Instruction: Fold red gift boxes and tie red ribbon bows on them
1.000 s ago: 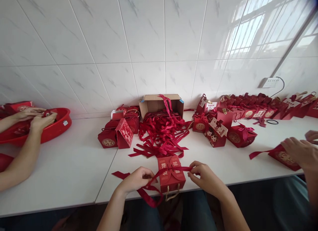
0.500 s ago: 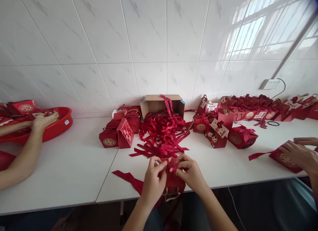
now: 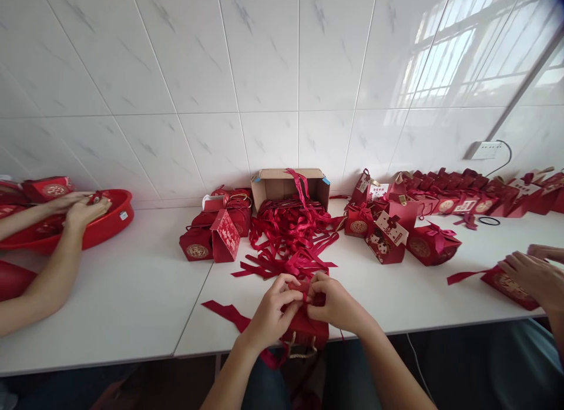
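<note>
The left forearm (image 3: 233, 370) and right forearm (image 3: 390, 360) rise from the lower edge of view and converge toward the center. The left hand (image 3: 274, 311) is angled inward, fingers (image 3: 288, 295) curled in a pinch. The right hand (image 3: 338, 304) faces it in a similar pinch, knuckles bent. Both sets of fingertips sit close together. Both wrists are bare.

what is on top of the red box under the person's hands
A ribbon, pinched by the left hand and right hand. They cover much of the red box, so any knot or print beneath them cannot be seen.
</note>
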A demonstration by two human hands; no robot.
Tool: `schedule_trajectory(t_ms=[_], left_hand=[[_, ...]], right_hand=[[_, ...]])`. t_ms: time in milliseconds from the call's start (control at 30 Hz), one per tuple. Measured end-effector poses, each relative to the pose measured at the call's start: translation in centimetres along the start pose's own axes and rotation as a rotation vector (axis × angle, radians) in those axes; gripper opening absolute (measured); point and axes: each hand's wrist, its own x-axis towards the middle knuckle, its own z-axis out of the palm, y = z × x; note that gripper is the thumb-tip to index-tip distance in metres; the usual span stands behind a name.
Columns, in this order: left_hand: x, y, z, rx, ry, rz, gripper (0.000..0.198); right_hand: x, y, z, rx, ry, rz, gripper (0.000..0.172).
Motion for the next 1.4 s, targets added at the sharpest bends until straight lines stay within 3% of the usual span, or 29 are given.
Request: schedule_trajectory(t_ms=[400, 533, 700, 767, 833, 900, 967, 1100, 1267, 1400], left_hand=[[-1.1, -2.3, -2.3, 0.070, 0.097, -0.258, 0.013], [-1.1, -2.3, -2.4, -0.151, 0.071, -0.238, 0.010], [-0.2, -1.4, -2.6, -0.418, -0.090, -0.224, 0.008], [0.2, -1.1, -2.6, -0.391, -0.087, -0.256, 0.011], [0.5, -1.0, -2.5, -0.328, -0.035, -0.263, 0.013], [0.6, -1.0, -2.4, -0.288, 0.003, -0.255, 0.015], [0.7, -1.2, -2.3, -0.279, 0.019, -0.251, 0.015], [0.7, -1.3, -2.5, -0.310, 0.015, -0.262, 0.015], [0.6, -1.1, -2.9, -0.316, 0.021, -0.259, 0.014], [0.5, -1.4, -2.7, -0.295, 0.029, -0.254, 0.014]], right_hand=[[-2.5, 1.4, -2.2, -0.136, 0.062, 0.055, 0.013], [-2.7, 2.4, -1.5, -0.057, 0.109, 0.036, 0.012], [-2.3, 3.1, -0.9, -0.048, 0.281, 0.037, 0.003], [-2.6, 2.8, -0.9, -0.046, 0.288, 0.005, 0.014], [-2.9, 2.1, -1.0, 0.012, 0.216, -0.066, 0.034], [-3.2, 1.1, -0.8, 0.088, 0.145, -0.130, 0.039], [-3.1, 0.1, -0.2, 0.081, 0.161, -0.151, 0.030], [-2.1, -0.8, 1.8, -0.187, 0.274, -0.195, 0.012], [-0.9, -0.6, 3.6, -0.390, 0.400, -0.235, 0.014], [-0.9, -0.6, 3.8, -0.395, 0.393, -0.237, 0.013]])
